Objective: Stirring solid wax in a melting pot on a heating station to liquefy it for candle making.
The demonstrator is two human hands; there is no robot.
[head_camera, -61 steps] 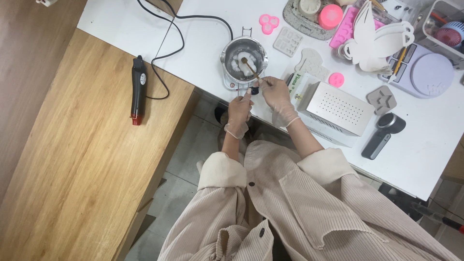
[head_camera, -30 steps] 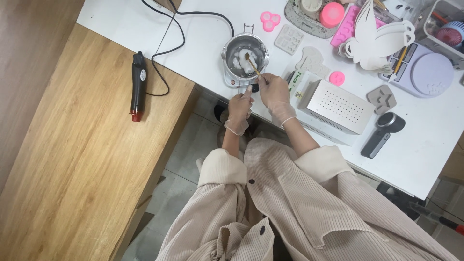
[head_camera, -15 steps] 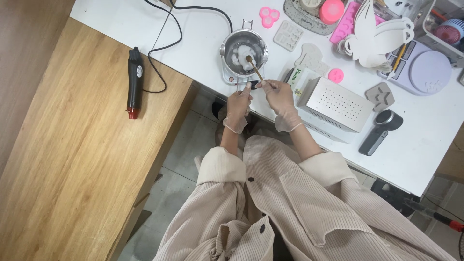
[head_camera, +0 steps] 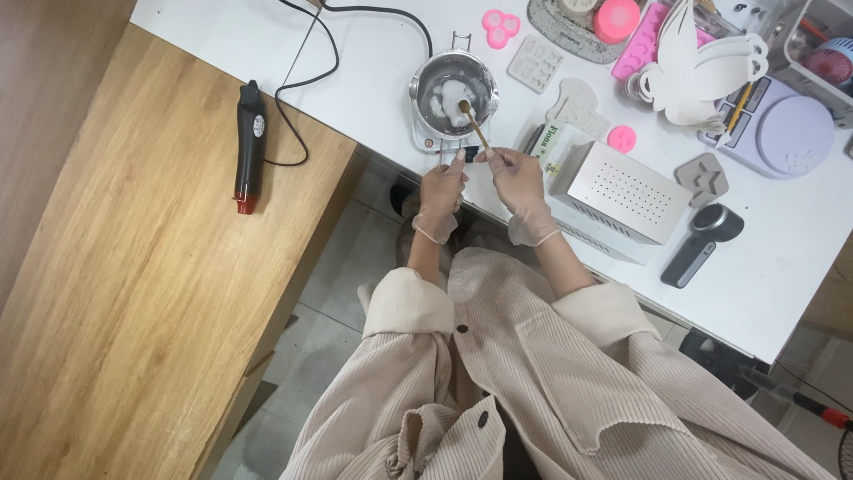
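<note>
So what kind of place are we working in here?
Likely a home craft bench for wax or soap casting: a small metal melting pot with white chunks, pink silicone moulds, a purple scale, and a black heat gun.

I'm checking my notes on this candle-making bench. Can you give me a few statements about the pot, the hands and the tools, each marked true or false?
1. The gloved right hand holds a thin wooden stirring stick dipped in the round metal melting pot. True.
2. The pot is empty. False: white lumps lie in it.
3. The gloved left hand is at the pot's handle. True.
4. The black heat gun lies on the white table. False: on the wooden one.
</note>
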